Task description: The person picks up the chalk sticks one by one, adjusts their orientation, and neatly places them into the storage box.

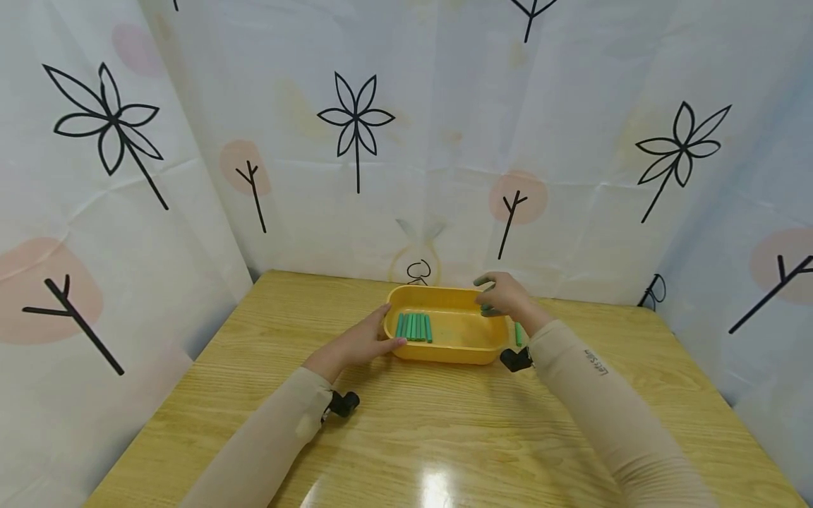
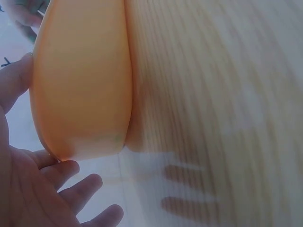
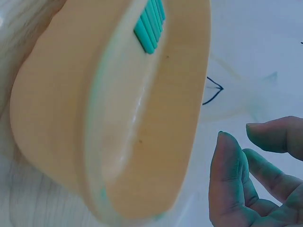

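Observation:
A yellow plastic tray [image 1: 464,354] stands on the wooden table, and several green chalk sticks [image 1: 414,327] lie side by side in its left end. My left hand [image 1: 360,343] holds that end, thumb at the front rim and index finger at the corner; its other fingers extend past the end wall in the left wrist view. Over the tray's right end hovers my right hand [image 1: 508,295], its green-smudged fingers loosely bent with a gap between thumb and index finger and nothing in them. One green chalk stick [image 1: 518,334] lies on the table just right of the tray, partly beside my wrist.
The wooden table [image 1: 406,423] reaches to a white patterned cloth [image 1: 432,141] hanging behind and along both sides. A small black object [image 1: 651,291] sits at the table's far right corner. Green smears mark the tray's rim in the right wrist view.

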`<action>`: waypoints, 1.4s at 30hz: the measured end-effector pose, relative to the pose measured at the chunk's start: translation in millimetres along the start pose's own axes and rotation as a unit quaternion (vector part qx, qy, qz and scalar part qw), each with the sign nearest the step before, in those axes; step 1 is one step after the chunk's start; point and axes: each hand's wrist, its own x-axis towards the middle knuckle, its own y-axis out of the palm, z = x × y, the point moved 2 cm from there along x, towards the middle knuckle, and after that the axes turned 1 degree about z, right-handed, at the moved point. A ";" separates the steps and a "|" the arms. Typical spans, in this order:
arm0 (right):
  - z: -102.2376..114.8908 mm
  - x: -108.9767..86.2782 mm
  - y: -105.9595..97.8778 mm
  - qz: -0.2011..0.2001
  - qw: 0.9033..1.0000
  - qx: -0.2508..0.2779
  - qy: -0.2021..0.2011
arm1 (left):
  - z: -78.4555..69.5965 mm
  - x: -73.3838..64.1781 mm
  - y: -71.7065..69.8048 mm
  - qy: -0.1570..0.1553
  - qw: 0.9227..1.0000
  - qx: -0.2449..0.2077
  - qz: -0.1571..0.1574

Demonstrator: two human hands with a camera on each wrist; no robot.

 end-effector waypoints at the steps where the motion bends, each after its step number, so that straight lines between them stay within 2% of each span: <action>1: -0.6 -0.7 -3.2 -0.001 1.000 -0.002 -0.001 | -0.4 -0.1 0.0 0.000 1.000 0.000 -0.001; 11: -8.7 -10.3 -29.3 -0.020 0.999 -0.027 -0.001 | -1.2 0.7 -0.1 0.001 1.000 -0.006 0.002; 24: -33.6 -13.2 -46.6 -0.035 0.998 -0.058 0.019 | -1.2 -1.2 0.2 -0.003 1.000 -0.009 0.004; 35: -63.8 -7.0 -49.9 -0.050 0.996 -0.061 0.044 | -2.6 -1.3 -1.5 0.000 1.000 -0.002 0.009; 42: -82.1 -1.5 -49.4 -0.045 0.995 -0.068 0.062 | -0.1 0.3 -1.1 0.001 1.000 0.004 0.006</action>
